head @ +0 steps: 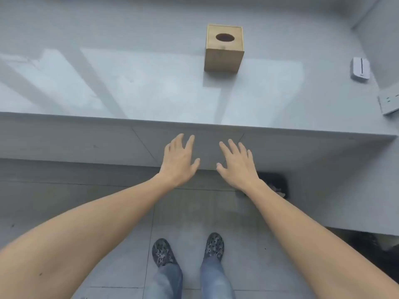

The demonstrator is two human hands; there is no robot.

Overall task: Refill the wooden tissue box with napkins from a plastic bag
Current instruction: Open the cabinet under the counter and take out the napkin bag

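Note:
A cube-shaped wooden tissue box (pixel 224 53) stands upright toward the back of a grey countertop (pixel 133 83). Its top has a dark oval hole, and no napkin shows in it. My left hand (pixel 180 160) and my right hand (pixel 237 165) hover side by side below the counter's front edge, palms down, fingers spread, holding nothing. Both are well short of the box. No plastic bag or napkins are in view.
A small white device (pixel 360 70) lies at the counter's right side, with a grey socket strip (pixel 389 102) nearer the edge. A dark object (pixel 278 184) sits on the tiled floor under the counter. My feet (pixel 187 251) stand on the floor.

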